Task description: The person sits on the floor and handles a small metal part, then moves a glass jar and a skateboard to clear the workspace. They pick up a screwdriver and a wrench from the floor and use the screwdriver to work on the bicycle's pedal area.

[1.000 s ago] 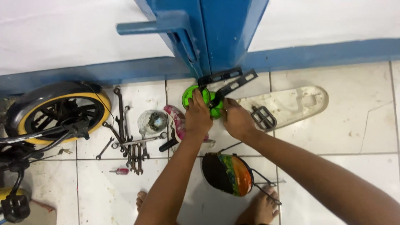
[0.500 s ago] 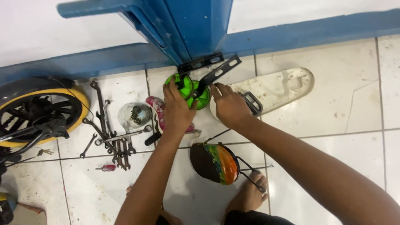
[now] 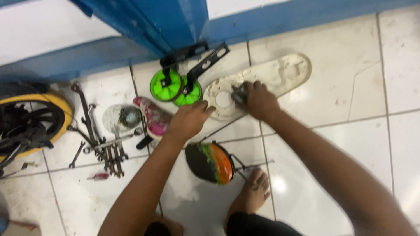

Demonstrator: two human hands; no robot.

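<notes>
right hand: rests on the round end of the white chain guard, fingers curled over a small dark pedal; grip closed on the pedal as far as the view shows
left hand: palm down, fingers loosely bent and holding nothing, hovering just below the green wheels and beside the pink seat; whether it touches the floor cannot be told
chain guard: flat on the tiled floor, long end pointing away toward the blue wall base
training wheels: two bright green wheels on black brackets, side by side, against the blue post, just left of the chain guard
pink seat: lies on the floor between the left hand and a round clear bowl
wrenches: a loose cluster spread left of the seat, with a small red-handled tool below them
yellow-rimmed wheel: at the left edge, well apart from both hands
orange and green helmet: on the floor between the forearms, near a bare foot
</notes>
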